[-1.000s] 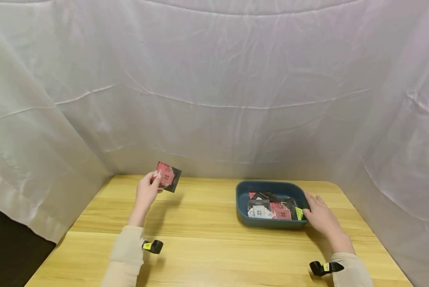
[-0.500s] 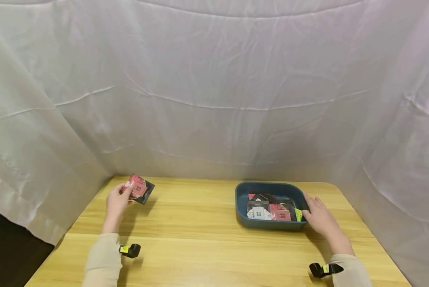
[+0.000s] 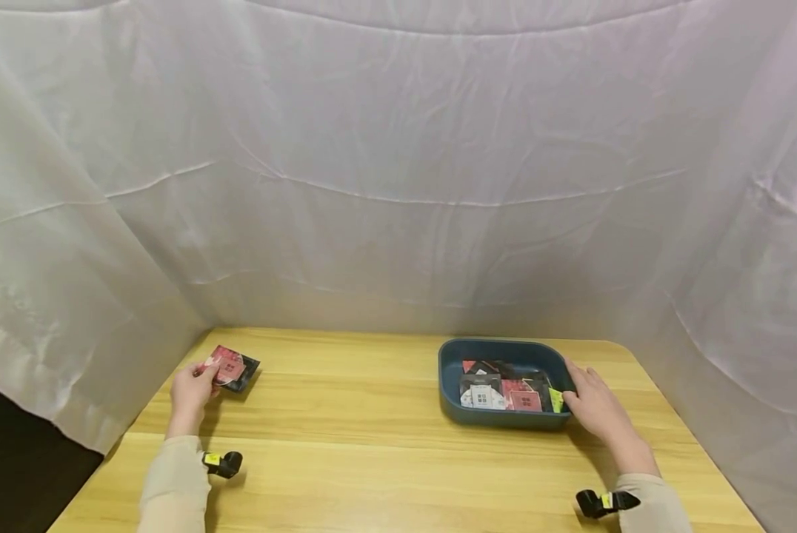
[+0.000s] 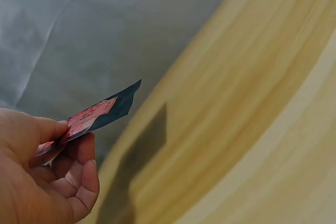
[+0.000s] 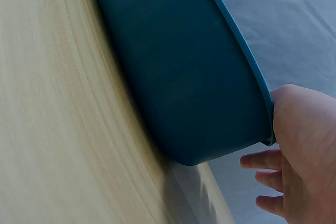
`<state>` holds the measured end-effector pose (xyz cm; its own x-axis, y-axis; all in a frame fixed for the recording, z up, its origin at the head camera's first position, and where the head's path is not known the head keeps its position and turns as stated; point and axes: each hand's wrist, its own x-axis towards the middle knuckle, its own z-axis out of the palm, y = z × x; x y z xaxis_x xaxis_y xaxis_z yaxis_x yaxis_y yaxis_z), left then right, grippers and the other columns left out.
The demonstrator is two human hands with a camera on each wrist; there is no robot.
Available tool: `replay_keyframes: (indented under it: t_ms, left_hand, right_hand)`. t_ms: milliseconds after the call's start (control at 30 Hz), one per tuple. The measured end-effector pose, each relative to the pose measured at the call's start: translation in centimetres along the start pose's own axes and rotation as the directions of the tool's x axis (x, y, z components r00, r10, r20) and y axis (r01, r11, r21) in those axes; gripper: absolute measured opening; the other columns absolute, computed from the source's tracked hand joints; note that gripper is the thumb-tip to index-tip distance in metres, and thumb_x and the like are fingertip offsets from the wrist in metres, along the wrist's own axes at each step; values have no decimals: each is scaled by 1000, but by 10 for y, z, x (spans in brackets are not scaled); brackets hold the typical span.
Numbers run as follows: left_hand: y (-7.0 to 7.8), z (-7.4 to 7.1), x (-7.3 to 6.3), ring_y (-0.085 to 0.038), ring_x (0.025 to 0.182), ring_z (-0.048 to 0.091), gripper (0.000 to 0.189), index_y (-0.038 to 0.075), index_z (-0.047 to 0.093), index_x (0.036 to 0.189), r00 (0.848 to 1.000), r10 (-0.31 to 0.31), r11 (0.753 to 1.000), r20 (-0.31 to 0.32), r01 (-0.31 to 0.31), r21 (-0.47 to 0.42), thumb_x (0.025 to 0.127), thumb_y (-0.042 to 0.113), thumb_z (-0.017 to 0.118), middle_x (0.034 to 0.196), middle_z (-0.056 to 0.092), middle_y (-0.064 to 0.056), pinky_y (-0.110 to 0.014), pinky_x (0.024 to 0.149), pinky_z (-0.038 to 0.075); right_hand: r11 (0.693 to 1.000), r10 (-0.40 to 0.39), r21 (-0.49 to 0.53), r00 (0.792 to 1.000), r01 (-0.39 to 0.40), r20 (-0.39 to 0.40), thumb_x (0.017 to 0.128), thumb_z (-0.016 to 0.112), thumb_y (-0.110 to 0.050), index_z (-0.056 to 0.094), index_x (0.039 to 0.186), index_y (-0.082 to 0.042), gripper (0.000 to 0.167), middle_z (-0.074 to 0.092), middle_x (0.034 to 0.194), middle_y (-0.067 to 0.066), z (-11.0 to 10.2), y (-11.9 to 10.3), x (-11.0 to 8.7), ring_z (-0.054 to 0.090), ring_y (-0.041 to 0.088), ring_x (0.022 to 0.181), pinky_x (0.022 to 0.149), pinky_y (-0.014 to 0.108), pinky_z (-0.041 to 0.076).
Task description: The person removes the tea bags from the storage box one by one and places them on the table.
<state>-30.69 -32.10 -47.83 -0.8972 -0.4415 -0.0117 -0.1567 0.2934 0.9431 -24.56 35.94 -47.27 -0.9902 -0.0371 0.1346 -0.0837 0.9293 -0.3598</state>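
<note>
Toward the table's left side, my left hand [image 3: 193,389] pinches a flat red and black sachet [image 3: 233,368] between thumb and fingers. In the left wrist view the sachet [image 4: 100,114] is tilted above the wood and casts a shadow on it. A dark blue plastic bin [image 3: 505,420] stands at the right. My right hand [image 3: 598,406] holds its right rim, the thumb hooked over the edge; in the right wrist view several fingers [image 5: 270,180] extend below the rim. Inside the bin lie several sachets, among them a white one [image 3: 482,396], a red one [image 3: 524,400] and a green one [image 3: 556,400].
The light wood table [image 3: 345,474] has a grey-white cloth [image 3: 398,185] hung behind it and along both sides. Black devices with yellow labels are strapped at the left wrist [image 3: 222,464] and right wrist [image 3: 607,503]. A dark area [image 3: 18,459] shows at the lower left.
My left hand has carried the sachet leftward and lower toward the table. The right hand and the bin have stayed in place.
</note>
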Motion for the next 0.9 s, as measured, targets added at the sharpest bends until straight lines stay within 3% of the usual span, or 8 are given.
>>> replay_keyframes:
  t_ms: [333,500,900]
  left_hand:
    - [-11,-7,3,-1,56,54,51,-14,40,138,992,-130,990,-2,129,-62,101,21,47,107,50,-20,-21,53,55]
    - [-11,-10,3,0,57,53,54,-15,35,141,987,-161,984,12,162,-81,101,20,45,114,47,-24,-20,54,56]
    - [-9,-24,0,-3,58,57,53,-18,38,137,978,-203,977,44,205,-63,101,21,41,84,55,-5,-20,59,58]
  right_hand:
    - [1000,-2,1,1000,2,-8,98,48,-19,26,150,5,62,34,146,38,1,2,0,24,57,137,108,70,24]
    - [1000,7,5,1000,-7,-4,97,49,-19,26,150,5,62,33,147,37,1,1,-1,24,57,137,108,70,24]
    - [1000,3,18,1000,-3,2,97,48,-19,26,150,6,62,33,147,38,-2,-1,-1,23,58,137,108,71,24]
